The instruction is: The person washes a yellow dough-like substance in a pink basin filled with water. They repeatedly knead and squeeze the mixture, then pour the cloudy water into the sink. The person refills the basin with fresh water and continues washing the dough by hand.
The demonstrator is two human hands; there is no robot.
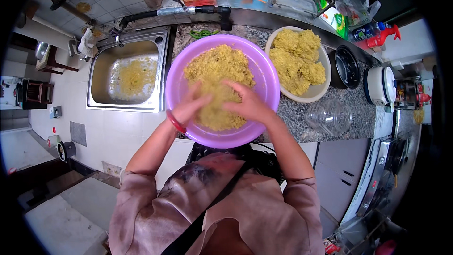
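Note:
A purple plastic basin (pixel 270 73) stands at the counter's front edge, holding a heap of moist, yellowish, finely shredded food (pixel 222 63); its exact kind cannot be told. Both my hands are over the basin, facing each other. My left hand (pixel 188 105), with a red bangle at the wrist, has its fingers apart beside the heap. Opposite it, my right hand (pixel 251 104) spreads its fingers and thumb towards the same spot. Between them the loose shreds are smeared by motion, and some fingertips blur into them.
Right of the basin, a cream bowl (pixel 309 98) holds large clumps of similar shreds. Farther right are a black pot (pixel 347 67), a clear jar (pixel 330 117) and a white rice cooker (pixel 379 86). The steel sink (pixel 101 82) on the left has yellow bits inside. A green coil (pixel 204 33) lies behind the basin.

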